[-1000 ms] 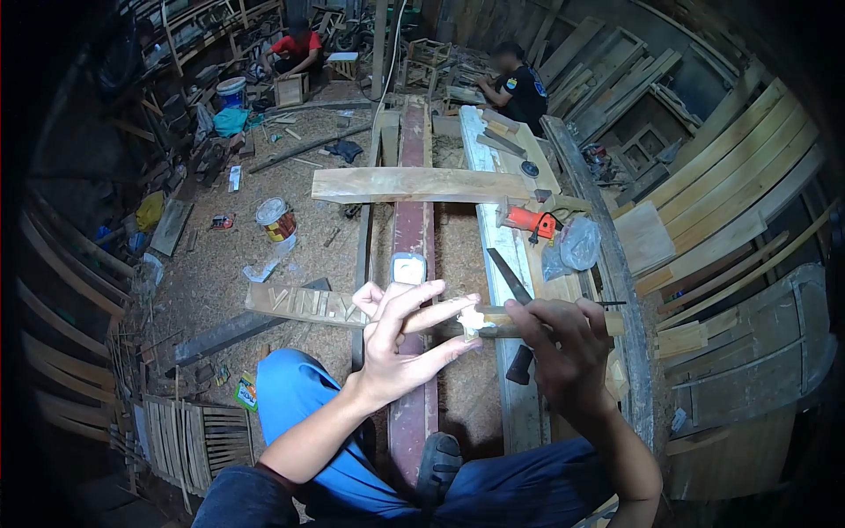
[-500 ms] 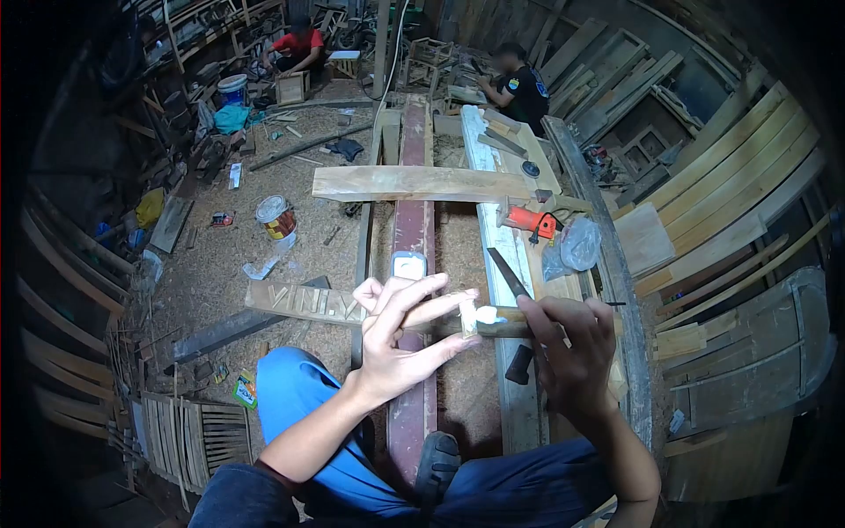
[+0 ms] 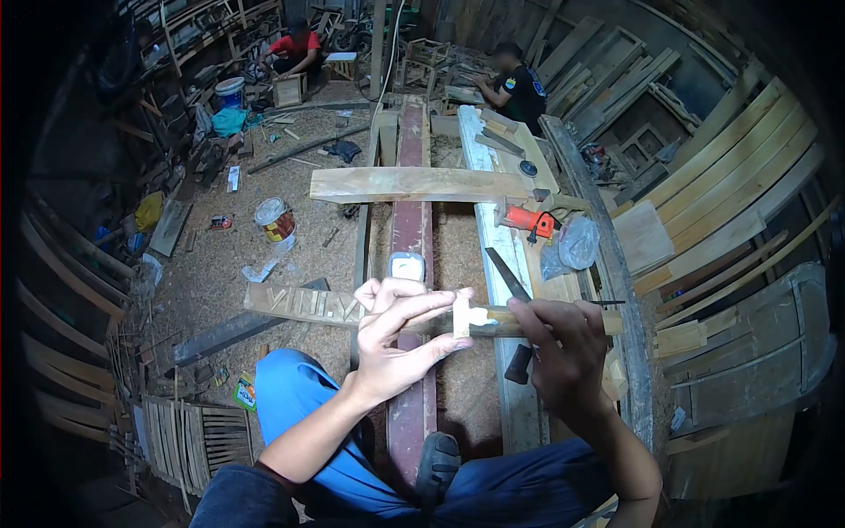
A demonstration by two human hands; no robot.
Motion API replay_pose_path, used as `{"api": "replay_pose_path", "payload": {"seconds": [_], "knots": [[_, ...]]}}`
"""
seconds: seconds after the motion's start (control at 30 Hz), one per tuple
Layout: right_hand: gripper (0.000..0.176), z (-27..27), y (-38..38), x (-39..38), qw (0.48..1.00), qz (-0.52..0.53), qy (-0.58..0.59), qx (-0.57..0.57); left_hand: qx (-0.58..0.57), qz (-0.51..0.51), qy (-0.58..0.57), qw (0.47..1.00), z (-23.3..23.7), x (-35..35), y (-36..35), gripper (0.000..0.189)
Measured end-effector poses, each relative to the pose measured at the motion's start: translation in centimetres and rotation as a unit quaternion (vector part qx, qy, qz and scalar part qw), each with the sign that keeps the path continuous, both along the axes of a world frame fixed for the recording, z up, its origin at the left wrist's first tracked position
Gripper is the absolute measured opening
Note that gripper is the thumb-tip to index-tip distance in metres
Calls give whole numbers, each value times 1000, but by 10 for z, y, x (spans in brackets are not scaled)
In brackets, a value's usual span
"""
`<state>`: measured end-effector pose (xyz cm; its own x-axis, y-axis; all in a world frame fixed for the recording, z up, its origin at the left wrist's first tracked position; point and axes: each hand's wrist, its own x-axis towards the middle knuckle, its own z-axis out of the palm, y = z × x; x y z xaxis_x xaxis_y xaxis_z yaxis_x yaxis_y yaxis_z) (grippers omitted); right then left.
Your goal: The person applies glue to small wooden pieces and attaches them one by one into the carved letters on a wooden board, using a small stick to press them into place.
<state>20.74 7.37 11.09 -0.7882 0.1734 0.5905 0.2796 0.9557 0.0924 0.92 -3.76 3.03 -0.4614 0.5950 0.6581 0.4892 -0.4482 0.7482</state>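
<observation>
My left hand (image 3: 392, 330) pinches a small pale wooden piece (image 3: 461, 317) between fingertips and thumb, above a long board (image 3: 290, 304). Raised wooden letters (image 3: 312, 301) stand on the board's left part. A whitish patch (image 3: 486, 319) shows on the board just right of the small piece. My right hand (image 3: 568, 352) is closed round a dark, narrow, tapered blade (image 3: 507, 275), which looks like a file and points up and left. Its grip is hidden in my fingers. A black handle-like object (image 3: 519, 363) lies just below my right hand.
A wide plank (image 3: 414, 184) crosses the maroon beam (image 3: 409, 229). An orange power tool (image 3: 531, 222) and a plastic bag (image 3: 576, 245) lie at right. A paint can (image 3: 275, 218) stands on the shavings. Two people (image 3: 297, 53) (image 3: 519, 84) sit farther back.
The small wooden piece has shifted slightly left in my left fingers and now shows more of its face. My right hand with the blade has moved a little left and down.
</observation>
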Motion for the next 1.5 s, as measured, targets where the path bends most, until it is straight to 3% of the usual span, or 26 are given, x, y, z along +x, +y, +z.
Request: {"api": "replay_pose_path", "payload": {"seconds": [0.47,0.63,0.73,1.27,1.37,1.5], "knots": [[46,-1,-2,-5,1000,-16,-6,-3,1,-20,52,998,4,-7,-2,52],[45,0,-2,-6,1000,-5,-13,-4,18,-107,-85,991,5,-3,3,51],[45,1,-3,-5,1000,1,-17,-15,3,-70,-6,998,5,-9,2,50],[46,-1,-8,-10,1000,-2,-6,8,5,-83,-67,994,2,-9,-2,52],[47,1,-10,-8,1000,3,-8,3,-10,-74,-5,997,5,-11,-4,53],[47,2,-10,-6,1000,8,-24,12,10,-100,-72,992,2,-6,-4,55]]}}
